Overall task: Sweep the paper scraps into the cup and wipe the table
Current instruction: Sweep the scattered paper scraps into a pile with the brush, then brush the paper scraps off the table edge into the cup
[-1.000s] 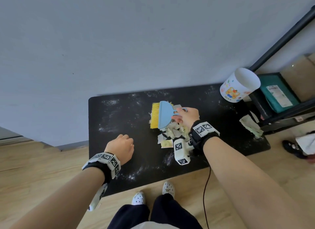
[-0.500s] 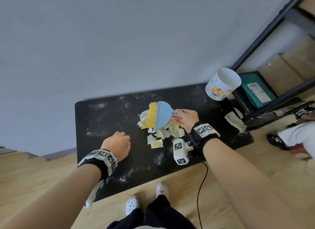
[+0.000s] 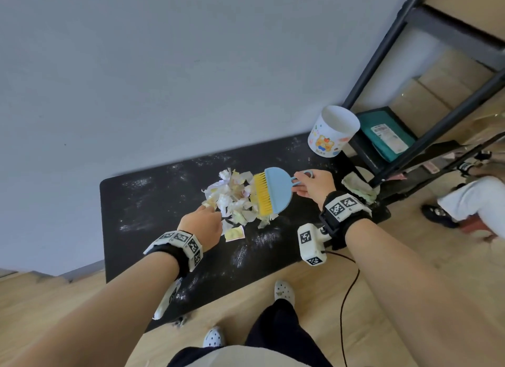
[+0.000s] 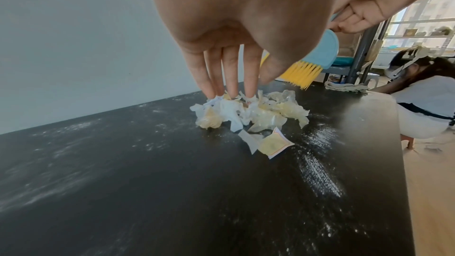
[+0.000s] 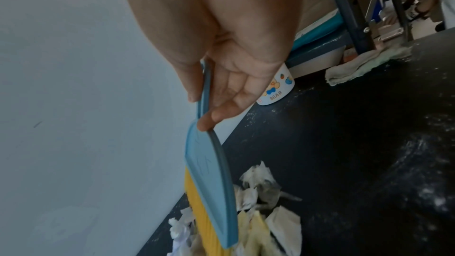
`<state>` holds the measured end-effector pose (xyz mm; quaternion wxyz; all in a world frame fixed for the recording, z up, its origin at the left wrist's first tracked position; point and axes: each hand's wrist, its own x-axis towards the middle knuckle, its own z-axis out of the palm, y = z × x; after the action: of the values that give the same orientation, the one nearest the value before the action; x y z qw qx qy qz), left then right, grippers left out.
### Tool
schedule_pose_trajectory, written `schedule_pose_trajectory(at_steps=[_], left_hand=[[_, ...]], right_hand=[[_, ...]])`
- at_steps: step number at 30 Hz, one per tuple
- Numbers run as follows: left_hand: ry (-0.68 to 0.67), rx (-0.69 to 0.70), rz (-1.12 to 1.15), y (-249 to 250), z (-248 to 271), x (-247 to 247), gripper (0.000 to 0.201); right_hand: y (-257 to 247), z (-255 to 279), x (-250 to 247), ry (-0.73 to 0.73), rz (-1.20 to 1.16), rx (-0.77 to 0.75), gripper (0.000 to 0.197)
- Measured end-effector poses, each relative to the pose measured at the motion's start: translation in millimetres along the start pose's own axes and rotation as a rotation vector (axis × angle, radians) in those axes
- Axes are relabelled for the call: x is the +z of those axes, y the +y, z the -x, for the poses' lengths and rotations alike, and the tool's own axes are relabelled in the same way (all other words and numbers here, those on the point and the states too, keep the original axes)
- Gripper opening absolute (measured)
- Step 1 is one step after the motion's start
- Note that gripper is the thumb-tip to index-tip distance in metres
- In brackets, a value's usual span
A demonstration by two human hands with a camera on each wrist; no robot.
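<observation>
A heap of white and yellow paper scraps (image 3: 232, 197) (image 4: 251, 112) (image 5: 261, 209) lies mid-table on the black table (image 3: 153, 230). My left hand (image 3: 203, 221) (image 4: 234, 85) reaches in from the near left, its straight fingertips touching the heap. My right hand (image 3: 308, 183) (image 5: 216, 100) grips the handle of a blue brush (image 3: 273, 191) (image 4: 320, 52) (image 5: 209, 172). Its yellow bristles point down over the heap's right side. A white bear-print cup (image 3: 332, 131) (image 5: 275, 89) stands upright at the far right corner. A pale cloth (image 3: 358, 187) (image 4: 344, 87) (image 5: 364, 65) lies on the right edge.
White powder (image 3: 262, 241) streaks the tabletop. A black metal rack (image 3: 410, 65) holding a teal box (image 3: 388, 134) stands against the table's right end. Another person (image 3: 470, 202) crouches to the right. A grey wall (image 3: 191, 65) runs behind the table.
My left hand left its fist at the near left and reached to the heap with fingers extended. The brush swung from the heap's left side to its right side.
</observation>
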<state>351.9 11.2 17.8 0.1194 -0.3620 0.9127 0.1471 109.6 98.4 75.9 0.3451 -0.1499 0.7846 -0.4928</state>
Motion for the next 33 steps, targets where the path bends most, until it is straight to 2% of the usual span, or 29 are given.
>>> schedule_pose_trajectory(at_steps=[7, 11, 17, 26, 30, 33], left_hand=[[0.032, 0.027, -0.037, 39, -51, -12, 0.029], [0.045, 0.048, -0.046, 68, -95, -29, 0.03], [0.037, 0.058, -0.033, 126, -164, -55, 0.03], [0.032, 0.061, -0.044, 209, -257, -88, 0.03], [0.032, 0.02, 0.02, 234, -290, -99, 0.031], [0.016, -0.106, 0.126, 242, -313, -103, 0.029]], right_hand=[[4, -42, -39, -0.016, 0.032, -0.005, 0.009], [-3, -76, -69, -0.05, 0.051, -0.006, 0.017], [-11, -131, -122, -0.114, 0.039, 0.012, 0.009], [0, -201, -184, -0.166, 0.043, 0.071, 0.016], [5, -219, -195, -0.201, 0.053, 0.083, 0.014], [11, -229, -200, -0.209, 0.045, 0.093, 0.012]])
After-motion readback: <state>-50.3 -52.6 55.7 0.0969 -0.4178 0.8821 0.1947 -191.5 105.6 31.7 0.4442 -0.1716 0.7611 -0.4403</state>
